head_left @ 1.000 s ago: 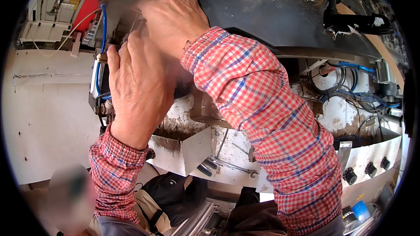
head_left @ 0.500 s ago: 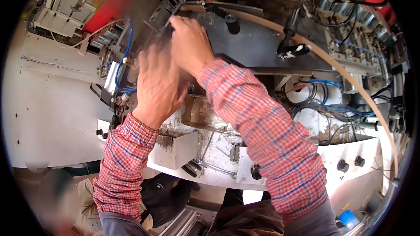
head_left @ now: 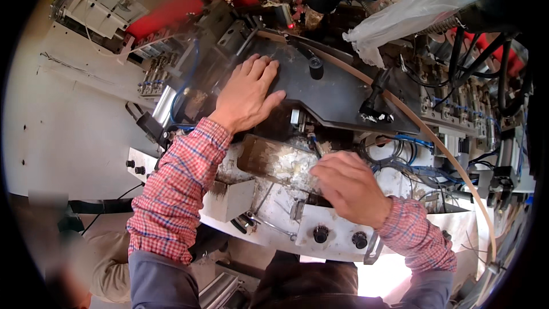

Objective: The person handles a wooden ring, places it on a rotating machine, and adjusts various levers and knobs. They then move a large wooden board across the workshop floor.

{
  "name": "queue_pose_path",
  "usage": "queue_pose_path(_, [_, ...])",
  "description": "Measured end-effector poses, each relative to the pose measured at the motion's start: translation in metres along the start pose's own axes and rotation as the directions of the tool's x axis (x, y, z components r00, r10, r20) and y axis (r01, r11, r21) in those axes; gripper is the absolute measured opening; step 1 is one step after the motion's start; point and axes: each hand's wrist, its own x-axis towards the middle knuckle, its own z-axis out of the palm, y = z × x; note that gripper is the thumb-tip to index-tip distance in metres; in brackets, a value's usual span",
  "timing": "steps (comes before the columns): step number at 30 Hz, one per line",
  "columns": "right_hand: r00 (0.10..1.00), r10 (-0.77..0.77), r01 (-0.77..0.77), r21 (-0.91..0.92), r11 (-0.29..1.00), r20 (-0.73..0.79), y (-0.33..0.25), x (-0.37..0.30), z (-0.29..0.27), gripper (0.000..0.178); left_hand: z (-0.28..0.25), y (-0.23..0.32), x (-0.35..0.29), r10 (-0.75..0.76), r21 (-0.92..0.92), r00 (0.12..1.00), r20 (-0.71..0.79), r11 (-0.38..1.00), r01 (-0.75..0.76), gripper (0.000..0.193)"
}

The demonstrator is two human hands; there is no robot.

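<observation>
My left hand (head_left: 247, 98) lies palm down on the left end of a dark flat machine plate (head_left: 343, 94), fingers stretched out, nothing visible in them. My right hand (head_left: 354, 189) hovers by the right end of an open tray (head_left: 249, 163) holding pale residue. Its fingers reach leftward, slightly bent and close together; nothing shows in them, and the palm is hidden. A long brown edge-banding strip (head_left: 437, 140) runs along the plate's far edge, then curves down at the right. On the plate stand a black roller (head_left: 315, 67) and a black clamp knob (head_left: 377, 86).
Cables and blue hoses (head_left: 409, 163) crowd the right side, near metal valves (head_left: 457, 109). A plastic-wrapped part (head_left: 423, 8) juts in at the far right. Below the tray are a white box (head_left: 231, 200), a wrench (head_left: 273, 226) and a panel with black knobs (head_left: 337, 224).
My right hand has left the plate's far left end and moved down and right, toward the tray. My left hand has shifted right onto the plate. The view has tilted, showing the wrapped part.
</observation>
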Motion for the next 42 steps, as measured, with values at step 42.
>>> queue_pose_path(42, [0.992, 0.049, -0.114, -0.645, 0.756, -0.119, 0.100, 0.006, -0.095, 0.011, 0.048, 0.115, -0.282, -0.679, -0.105, 0.731, -0.064, 0.733, 0.672, 0.057])
